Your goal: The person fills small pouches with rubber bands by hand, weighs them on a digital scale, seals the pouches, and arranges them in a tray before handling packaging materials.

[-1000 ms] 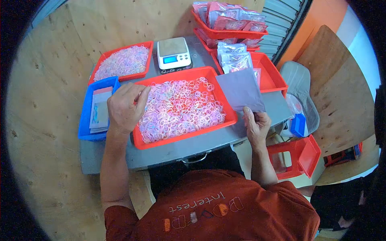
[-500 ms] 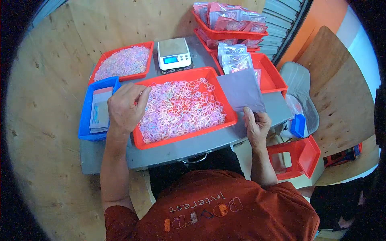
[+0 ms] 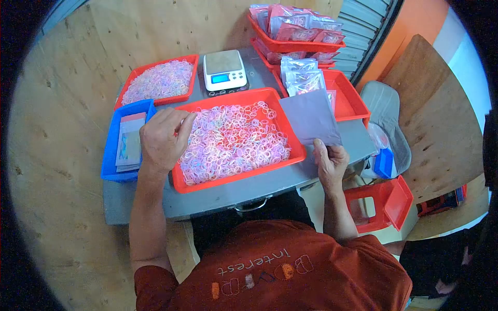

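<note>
My left hand [image 3: 163, 139] is closed above the left rim of a large red tray [image 3: 238, 181]; whatever its fingers may hold is hidden or too small to name. Many small pale pink and purple rings [image 3: 228, 155] fill that tray. Beyond its right edge, my right hand [image 3: 332, 159] pinches the lower edge of a flat grey bag [image 3: 311, 118] between thumb and fingers. Beside my left hand stands a blue bin [image 3: 110, 155] with flat packets [image 3: 129, 142] in it.
A white scale [image 3: 224, 71] sits behind the large tray, left of stacked red trays [image 3: 295, 45] with filled pouches. Another red tray of rings [image 3: 161, 82] lies at the back left. A red stool [image 3: 378, 203] and a grey chair [image 3: 384, 111] stand right of the table [image 3: 207, 205].
</note>
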Available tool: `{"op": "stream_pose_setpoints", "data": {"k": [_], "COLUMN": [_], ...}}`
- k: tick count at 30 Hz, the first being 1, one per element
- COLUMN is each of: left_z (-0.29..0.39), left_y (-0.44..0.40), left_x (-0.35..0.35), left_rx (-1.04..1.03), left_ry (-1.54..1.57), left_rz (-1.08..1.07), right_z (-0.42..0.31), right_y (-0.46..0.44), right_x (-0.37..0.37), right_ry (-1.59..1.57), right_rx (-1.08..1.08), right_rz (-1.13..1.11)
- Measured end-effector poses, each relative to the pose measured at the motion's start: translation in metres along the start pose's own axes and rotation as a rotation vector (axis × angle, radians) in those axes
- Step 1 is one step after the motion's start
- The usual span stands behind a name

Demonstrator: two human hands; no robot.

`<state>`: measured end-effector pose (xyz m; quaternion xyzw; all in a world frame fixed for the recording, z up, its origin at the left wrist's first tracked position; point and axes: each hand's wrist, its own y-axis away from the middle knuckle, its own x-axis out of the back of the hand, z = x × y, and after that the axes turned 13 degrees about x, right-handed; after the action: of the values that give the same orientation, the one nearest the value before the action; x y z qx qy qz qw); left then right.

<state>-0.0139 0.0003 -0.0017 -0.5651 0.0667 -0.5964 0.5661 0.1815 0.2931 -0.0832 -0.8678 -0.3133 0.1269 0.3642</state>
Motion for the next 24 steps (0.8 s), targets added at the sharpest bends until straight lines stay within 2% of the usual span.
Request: {"op": "stream_pose_setpoints", "data": {"k": [24], "left_z": [-0.0001], "left_y": [0.0001], "left_x": [-0.0006], "left_rx": [0.001], "left_ry": [-0.007], "left_rz": [-0.004], "right_z": [0.0068], "right_y": [0.0006], "right_x": [0.0038], "right_ry": [0.074], "right_rx": [0.006], "right_rz": [-0.037]}}
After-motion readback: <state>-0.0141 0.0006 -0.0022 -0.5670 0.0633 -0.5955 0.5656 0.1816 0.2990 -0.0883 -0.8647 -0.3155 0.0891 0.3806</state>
